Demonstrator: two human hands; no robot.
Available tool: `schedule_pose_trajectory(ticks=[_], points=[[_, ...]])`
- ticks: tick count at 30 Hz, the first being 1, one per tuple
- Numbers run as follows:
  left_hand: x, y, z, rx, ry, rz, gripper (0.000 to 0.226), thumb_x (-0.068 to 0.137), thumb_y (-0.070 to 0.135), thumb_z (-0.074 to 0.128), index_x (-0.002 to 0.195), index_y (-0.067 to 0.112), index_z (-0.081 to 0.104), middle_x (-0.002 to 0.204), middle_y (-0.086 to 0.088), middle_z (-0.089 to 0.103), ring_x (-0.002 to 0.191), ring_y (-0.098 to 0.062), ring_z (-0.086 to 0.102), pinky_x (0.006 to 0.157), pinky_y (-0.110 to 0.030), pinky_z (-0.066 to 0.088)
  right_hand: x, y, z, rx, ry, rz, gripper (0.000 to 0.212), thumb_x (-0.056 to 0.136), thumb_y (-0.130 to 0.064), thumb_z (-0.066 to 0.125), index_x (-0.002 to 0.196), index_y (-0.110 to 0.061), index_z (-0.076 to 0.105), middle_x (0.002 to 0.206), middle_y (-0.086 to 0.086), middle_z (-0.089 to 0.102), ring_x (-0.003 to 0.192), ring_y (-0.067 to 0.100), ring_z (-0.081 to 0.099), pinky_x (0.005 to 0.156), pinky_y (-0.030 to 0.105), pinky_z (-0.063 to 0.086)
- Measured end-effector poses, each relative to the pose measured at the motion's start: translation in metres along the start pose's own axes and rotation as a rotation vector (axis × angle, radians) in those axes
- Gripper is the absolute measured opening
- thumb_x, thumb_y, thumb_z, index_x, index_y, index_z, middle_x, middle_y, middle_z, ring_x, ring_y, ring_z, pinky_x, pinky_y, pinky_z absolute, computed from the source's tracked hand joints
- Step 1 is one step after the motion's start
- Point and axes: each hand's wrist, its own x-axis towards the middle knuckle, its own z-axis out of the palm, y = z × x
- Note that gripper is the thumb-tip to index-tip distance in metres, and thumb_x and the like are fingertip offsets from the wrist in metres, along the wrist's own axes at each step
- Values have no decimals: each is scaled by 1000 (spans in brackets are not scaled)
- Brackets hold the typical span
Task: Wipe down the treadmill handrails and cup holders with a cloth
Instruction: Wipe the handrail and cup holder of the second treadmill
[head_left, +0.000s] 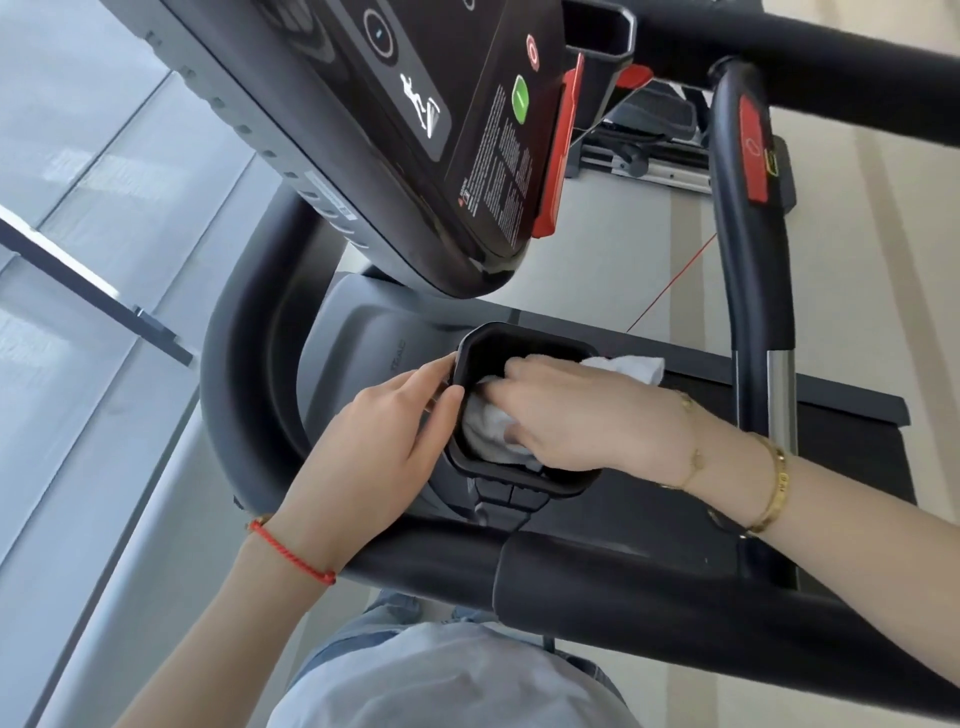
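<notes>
A black, square cup holder (519, 340) sits at the middle of the treadmill, below the console. My right hand (587, 415) reaches into it and presses a white cloth (491, 434) against the inside; a corner of the cloth sticks out over the far rim. My left hand (374, 447) grips the cup holder's left rim, thumb and fingertips on its edge. A thick black handrail (649, 587) runs across the front, under both forearms, and curves up round the left side.
The dark console (415, 130) with red and green buttons hangs over the cup holder. A second black handrail (748, 249) with a red button stands upright at the right. A glass wall lies to the left, and another machine stands beyond.
</notes>
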Motion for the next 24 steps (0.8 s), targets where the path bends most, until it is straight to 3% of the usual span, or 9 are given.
schedule_pose_trajectory(ticks=[2, 4, 8, 11, 15, 17, 19, 20, 24], points=[[0, 0, 0, 3, -4, 4, 44, 100, 45, 35, 139, 30, 49, 107, 12, 66, 96, -14, 66, 80, -41, 55, 7, -4, 5, -77, -50, -19, 22, 90, -19, 59, 110, -11, 64, 110, 6, 59, 98, 21, 58, 51, 23, 27], [0, -1, 0, 0, -2, 3, 44, 100, 45, 35, 139, 30, 49, 103, 12, 65, 93, -15, 66, 78, -42, 55, 10, -4, 5, -101, -87, -28, 22, 90, -17, 58, 110, -12, 66, 109, 5, 62, 95, 20, 61, 42, 20, 26], [0, -1, -1, 6, -1, -12, 46, 99, 47, 34, 139, 31, 49, 99, 16, 61, 91, -15, 65, 78, -41, 54, 6, -6, 0, -213, -177, -13, 24, 92, -21, 54, 112, -18, 67, 109, -2, 67, 95, 18, 66, 40, 23, 17], [1, 0, 0, 13, 7, -9, 46, 100, 46, 35, 139, 28, 50, 97, 19, 57, 92, -14, 65, 78, -41, 55, -1, -8, -9, -150, -207, -39, 24, 95, -20, 48, 109, -22, 67, 96, -5, 66, 78, 17, 62, 31, 21, 17], [0, 0, 0, 23, 11, -16, 44, 100, 45, 35, 138, 30, 50, 95, 17, 59, 89, -17, 65, 76, -42, 55, -14, -7, -19, 123, -211, -44, 31, 99, -35, 34, 88, -25, 62, 67, -5, 55, 54, 10, 50, 55, 26, 34], [-1, 1, 0, 39, 22, -9, 43, 100, 44, 35, 138, 30, 50, 102, 13, 64, 93, -20, 65, 77, -43, 54, -23, -6, -18, 266, -175, 3, 31, 92, -45, 30, 89, -30, 56, 74, -5, 61, 62, 15, 61, 70, 38, 48], [-3, 3, 0, 59, 35, 1, 43, 100, 43, 36, 138, 28, 50, 111, 8, 67, 99, -23, 65, 79, -44, 54, -36, -4, -12, 433, -61, 33, 20, 93, -43, 39, 103, -38, 55, 94, -8, 60, 89, 18, 63, 82, 48, 50], [-4, 4, 0, 71, 39, 2, 44, 101, 42, 36, 139, 27, 50, 113, 6, 67, 100, -24, 65, 80, -44, 54, -43, -5, -6, 488, 43, 40, 21, 95, -38, 43, 114, -40, 53, 101, -9, 57, 99, 16, 56, 89, 44, 46], [-11, 7, 2, 122, 40, -7, 48, 101, 41, 37, 144, 24, 45, 116, 5, 66, 102, -23, 63, 81, -44, 52, -72, -29, 23, 429, 425, 63, 43, 99, -29, 49, 141, -33, 42, 112, -5, 50, 100, 15, 40, 93, 33, 35]])
